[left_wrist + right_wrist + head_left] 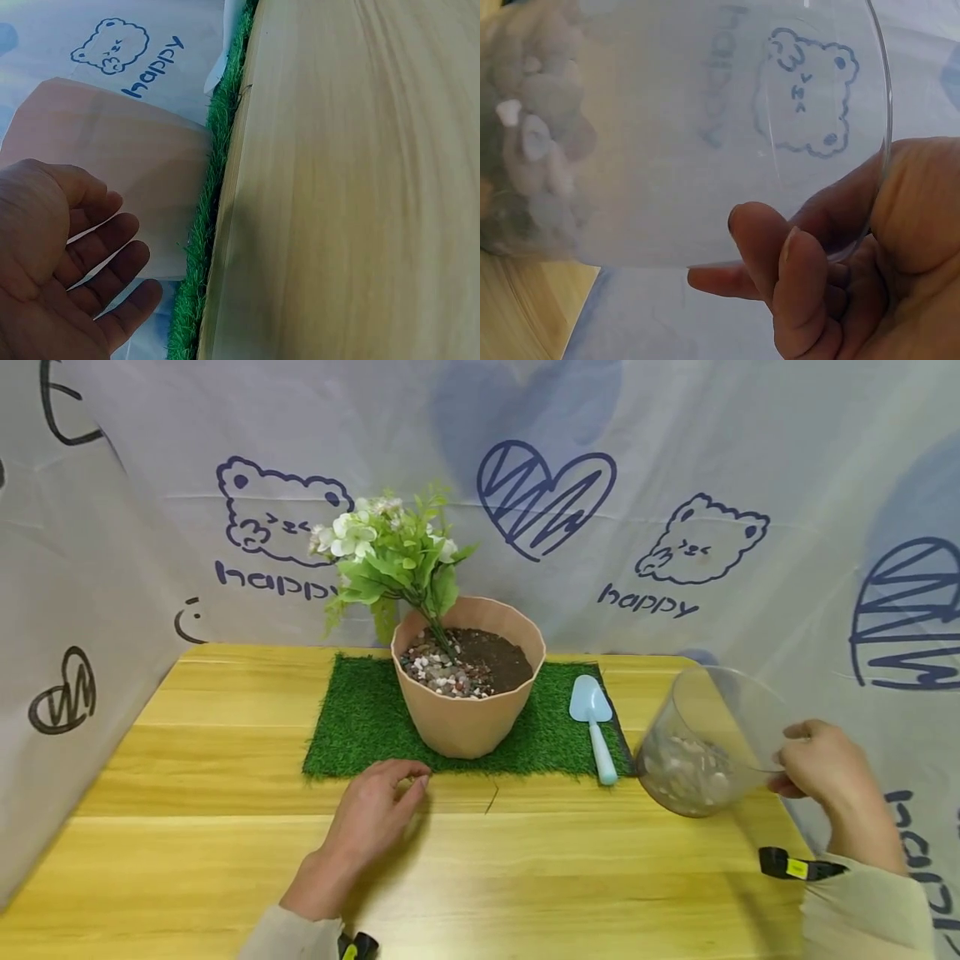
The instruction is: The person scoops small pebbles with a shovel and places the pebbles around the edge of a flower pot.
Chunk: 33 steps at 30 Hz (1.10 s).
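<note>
At the table's right side my right hand point(821, 768) grips the rim of a clear container point(701, 697), which leans toward the hand. Pebbles point(690, 768) lie in its bottom, and in the right wrist view my fingers point(799, 289) curl at the rim. My left hand point(371, 810) is loosely bent with nothing in it, by the front edge of the green turf mat point(356, 718). Behind that hand, a peach flowerpot point(465, 727) stands on the mat. It holds dark soil point(491, 656), small stones on the left and a leaning artificial flower bunch point(405, 560).
A light blue trowel point(596, 718) lies on the mat's right end, between the pot and the container, its handle pointing toward me. The wooden table point(540, 868) is bounded behind and at the sides by a printed cloth point(420, 435).
</note>
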Available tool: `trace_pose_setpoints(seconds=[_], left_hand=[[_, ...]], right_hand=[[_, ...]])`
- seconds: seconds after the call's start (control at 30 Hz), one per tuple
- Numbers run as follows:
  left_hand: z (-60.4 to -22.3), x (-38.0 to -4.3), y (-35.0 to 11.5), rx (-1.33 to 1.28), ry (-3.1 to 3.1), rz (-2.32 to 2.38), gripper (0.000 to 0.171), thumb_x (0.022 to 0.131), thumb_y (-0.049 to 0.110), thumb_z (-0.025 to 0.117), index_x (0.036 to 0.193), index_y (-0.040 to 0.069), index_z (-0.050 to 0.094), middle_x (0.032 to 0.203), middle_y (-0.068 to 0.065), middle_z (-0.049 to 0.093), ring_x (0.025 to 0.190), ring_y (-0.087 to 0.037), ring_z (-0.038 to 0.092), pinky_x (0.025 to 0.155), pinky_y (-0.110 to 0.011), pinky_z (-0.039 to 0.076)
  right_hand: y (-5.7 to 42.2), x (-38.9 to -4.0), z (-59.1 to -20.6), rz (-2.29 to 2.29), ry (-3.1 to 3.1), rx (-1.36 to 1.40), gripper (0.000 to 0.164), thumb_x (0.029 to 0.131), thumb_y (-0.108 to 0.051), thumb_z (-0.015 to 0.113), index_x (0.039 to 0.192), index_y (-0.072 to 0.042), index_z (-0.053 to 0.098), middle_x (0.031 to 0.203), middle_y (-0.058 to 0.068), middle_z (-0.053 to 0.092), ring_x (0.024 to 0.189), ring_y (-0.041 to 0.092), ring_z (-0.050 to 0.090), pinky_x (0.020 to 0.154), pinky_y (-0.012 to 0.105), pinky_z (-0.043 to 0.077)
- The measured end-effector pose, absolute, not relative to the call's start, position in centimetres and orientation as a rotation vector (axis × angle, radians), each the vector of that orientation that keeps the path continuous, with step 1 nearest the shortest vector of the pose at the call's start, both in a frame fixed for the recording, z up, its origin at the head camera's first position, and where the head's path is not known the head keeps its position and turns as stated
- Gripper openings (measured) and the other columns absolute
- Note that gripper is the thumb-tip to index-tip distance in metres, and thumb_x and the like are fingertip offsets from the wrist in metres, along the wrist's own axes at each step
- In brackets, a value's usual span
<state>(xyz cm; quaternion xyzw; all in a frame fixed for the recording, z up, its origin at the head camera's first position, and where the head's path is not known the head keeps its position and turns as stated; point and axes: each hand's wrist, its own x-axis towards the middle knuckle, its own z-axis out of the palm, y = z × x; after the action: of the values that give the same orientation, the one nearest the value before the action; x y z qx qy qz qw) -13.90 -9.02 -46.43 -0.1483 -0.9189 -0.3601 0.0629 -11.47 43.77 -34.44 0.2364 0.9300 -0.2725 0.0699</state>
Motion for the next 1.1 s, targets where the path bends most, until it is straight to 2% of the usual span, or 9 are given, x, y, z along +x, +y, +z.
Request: trace_pose_setpoints(seconds=[0.07,0.17,0.3,0.4,0.57,0.7,0.93,1.1], left_hand=[[-46.4,-13.9,-9.1,-0.451,-2.786,-1.09,0.022,0.102,0.026,0.068,0.12,0.016,0.078,0.124,-0.006,0.076,0.107,-0.028,0.071,0.097,-0.05,0.058],[-46.4,-13.9,-9.0,-0.482,-2.819,-1.095,0.03,0.1,0.03,0.07,0.127,0.016,0.075,0.132,-0.008,0.072,0.117,-0.03,0.069,0.103,-0.052,0.055],[-46.6,-13.9,-8.7,-0.514,-2.874,-1.127,0.043,0.099,0.036,0.072,0.138,0.018,0.069,0.143,-0.01,0.066,0.135,-0.033,0.06,0.113,-0.056,0.047],[-46.7,-13.8,-8.4,-0.521,-2.885,-1.164,0.046,0.099,0.038,0.072,0.141,0.019,0.067,0.146,-0.009,0.064,0.137,-0.033,0.058,0.115,-0.057,0.046],[-46.6,-13.8,-7.3,-0.572,-2.856,-1.186,0.043,0.1,0.036,0.071,0.14,0.019,0.068,0.145,-0.008,0.065,0.137,-0.032,0.058,0.114,-0.054,0.047],[-46.1,-14.1,-5.9,-0.645,-2.814,-1.203,0.043,0.101,0.034,0.071,0.14,0.016,0.068,0.144,-0.007,0.066,0.135,-0.031,0.06,0.112,-0.052,0.05],[-45.2,-14.9,-3.4,-0.763,-2.774,-1.257,0.042,0.101,0.03,0.07,0.141,0.016,0.068,0.145,-0.009,0.065,0.136,-0.032,0.06,0.114,-0.052,0.048],[-44.9,-15.3,-2.2,-0.814,-2.758,-1.297,0.042,0.101,0.031,0.07,0.141,0.017,0.068,0.146,-0.01,0.065,0.138,-0.032,0.059,0.115,-0.05,0.047]], right_hand=[[43.9,-11.3,-34.4,-0.829,2.79,0.709,0.063,0.099,-0.009,0.046,0.151,0.023,0.028,0.091,0.021,0.074,0.068,0.023,0.074,0.067,0.043,0.059],[44.2,-10.9,-34.4,-0.84,2.776,0.688,0.062,0.1,-0.008,0.05,0.151,0.021,0.029,0.102,0.028,0.07,0.067,0.025,0.073,0.062,0.039,0.058],[44.6,-10.2,-34.3,-0.87,2.746,0.628,0.063,0.101,-0.01,0.052,0.152,0.019,0.029,0.102,0.027,0.068,0.068,0.028,0.071,0.062,0.039,0.059],[44.6,-9.8,-34.2,-0.881,2.731,0.58,0.062,0.102,-0.012,0.054,0.152,0.018,0.031,0.101,0.025,0.069,0.068,0.028,0.071,0.062,0.04,0.06],[44.3,-9.4,-34.3,-0.904,2.712,0.542,0.06,0.104,-0.014,0.054,0.151,0.017,0.034,0.11,0.031,0.066,0.067,0.028,0.07,0.062,0.04,0.062],[43.9,-9.0,-34.4,-0.945,2.692,0.543,0.058,0.104,-0.014,0.053,0.15,0.017,0.035,0.104,0.026,0.067,0.064,0.027,0.069,0.061,0.04,0.062],[43.1,-8.0,-34.3,-0.982,2.68,0.506,0.056,0.105,-0.015,0.054,0.15,0.015,0.037,0.082,0.01,0.067,0.062,0.024,0.068,0.059,0.039,0.061],[42.4,-7.5,-34.4,-1.004,2.645,0.431,0.056,0.108,-0.018,0.052,0.153,0.012,0.037,0.069,0.006,0.064,0.057,0.021,0.064,0.058,0.037,0.056]])
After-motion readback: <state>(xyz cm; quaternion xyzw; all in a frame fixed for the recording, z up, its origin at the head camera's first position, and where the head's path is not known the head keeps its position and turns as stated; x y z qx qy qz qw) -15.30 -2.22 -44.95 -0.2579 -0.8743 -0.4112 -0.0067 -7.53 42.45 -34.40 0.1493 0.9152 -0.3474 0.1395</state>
